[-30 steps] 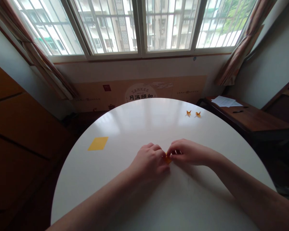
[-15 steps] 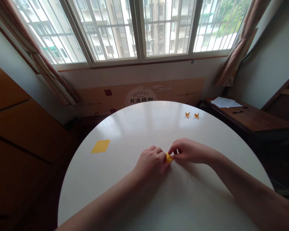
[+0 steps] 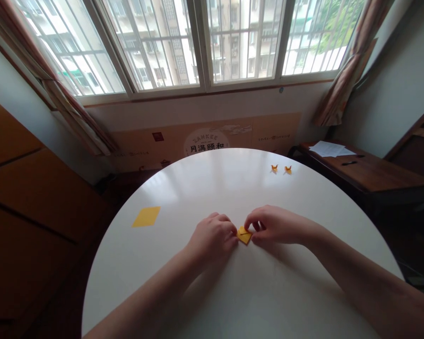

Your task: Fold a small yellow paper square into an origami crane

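Yellow folded paper [image 3: 244, 236] sits between the two hands on the round white table [image 3: 212, 292], one point aimed at the near side! The left hand [image 3: 214, 234] is at its left edge, fingers bunched, tips touching; whether they actually pinch it, one cannot tell. Opposite, the right hand [image 3: 273, 224] arches, index fingertip at the far right edge, thumb just beside the right corner, a narrow gap between them. And here's the danger: that glossy surface looks slick, so an uneven push could skid or twist the paper. Press off-line and a crease could land crooked; lift too soon and the layers could spring apart. Far left lies a flat yellow sheet [image 3: 146, 216]; far right, two origami birds [image 3: 274, 168] perch side by side.
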The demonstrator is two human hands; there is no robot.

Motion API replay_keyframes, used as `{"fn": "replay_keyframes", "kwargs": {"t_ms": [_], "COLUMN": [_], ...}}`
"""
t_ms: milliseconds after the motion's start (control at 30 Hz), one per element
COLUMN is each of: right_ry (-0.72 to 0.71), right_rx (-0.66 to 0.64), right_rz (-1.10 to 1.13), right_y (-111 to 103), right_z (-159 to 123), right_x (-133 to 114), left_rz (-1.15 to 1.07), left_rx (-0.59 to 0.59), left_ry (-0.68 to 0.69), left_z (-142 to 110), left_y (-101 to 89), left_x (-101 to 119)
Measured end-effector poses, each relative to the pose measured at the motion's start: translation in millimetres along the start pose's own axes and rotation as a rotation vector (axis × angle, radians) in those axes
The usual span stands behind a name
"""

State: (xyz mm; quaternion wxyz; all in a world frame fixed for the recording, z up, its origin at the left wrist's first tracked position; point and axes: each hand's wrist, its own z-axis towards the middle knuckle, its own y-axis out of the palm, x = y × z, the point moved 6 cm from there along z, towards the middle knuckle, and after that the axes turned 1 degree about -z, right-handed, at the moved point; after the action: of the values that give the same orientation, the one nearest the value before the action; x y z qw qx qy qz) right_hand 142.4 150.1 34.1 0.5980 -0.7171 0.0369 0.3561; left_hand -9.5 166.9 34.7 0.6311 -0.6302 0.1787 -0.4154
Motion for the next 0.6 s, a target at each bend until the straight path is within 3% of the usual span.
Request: {"fn": "replay_keyframes", "kwargs": {"t_ms": [233,600], "right_ry": [-0.016,-0.005], "right_rx": [0.027,0.020], "right_rz": [-0.026,0.001], "right_y": [1.6,3.2], "right_z": [1.9,3.4], "right_x": [-3.0,-1.1], "left_rz": [0.035,0.004], "left_rx": [-0.024,0.005], "left_ry": [0.047,0.003], "left_z": [1.5,2.9], "left_y": [1.0,2.2], "left_x": [2.3,-0.3]}}
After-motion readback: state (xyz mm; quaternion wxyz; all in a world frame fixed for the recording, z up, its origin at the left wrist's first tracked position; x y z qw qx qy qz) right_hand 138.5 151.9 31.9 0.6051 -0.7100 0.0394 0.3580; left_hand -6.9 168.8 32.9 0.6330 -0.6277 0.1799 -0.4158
